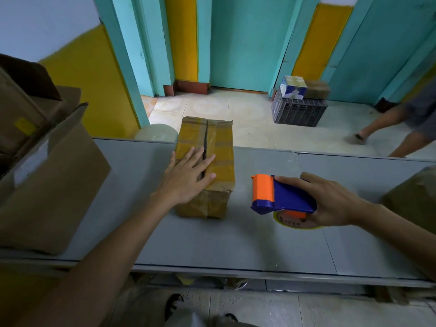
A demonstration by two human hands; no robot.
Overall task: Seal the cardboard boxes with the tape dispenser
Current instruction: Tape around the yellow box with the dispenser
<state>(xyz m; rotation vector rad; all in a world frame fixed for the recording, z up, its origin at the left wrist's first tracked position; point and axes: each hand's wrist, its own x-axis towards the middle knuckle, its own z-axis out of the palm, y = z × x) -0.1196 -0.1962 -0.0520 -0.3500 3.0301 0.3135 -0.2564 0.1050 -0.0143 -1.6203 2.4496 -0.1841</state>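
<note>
- Grey tabletop [212, 244] is seen running left to right, with teal doors and yellow wall panels behind it across a pale tiled floor.
- The left hand [188, 178] is laid flat, fingers spread and nothing gripped, on the near half of the lid of a small brown cardboard box [205, 161] wrapped in tan tape.
- A dark seam is seen along the middle of that lid, running from the near end to the far end.
- The right hand [330, 201] is closed around a blue and orange plastic tape dispenser [280, 197], held just right of the small box and apart from it, its orange end turned left.
- A tape roll is partly seen under the dispenser body.
- Larger open brown cardboard boxes [47, 185] are stacked at the left end of the table.
- A black plastic crate [298, 112] with cartons on top is seen on the far floor.
- Another person's bare legs [387, 128] are seen at the far right.
</note>
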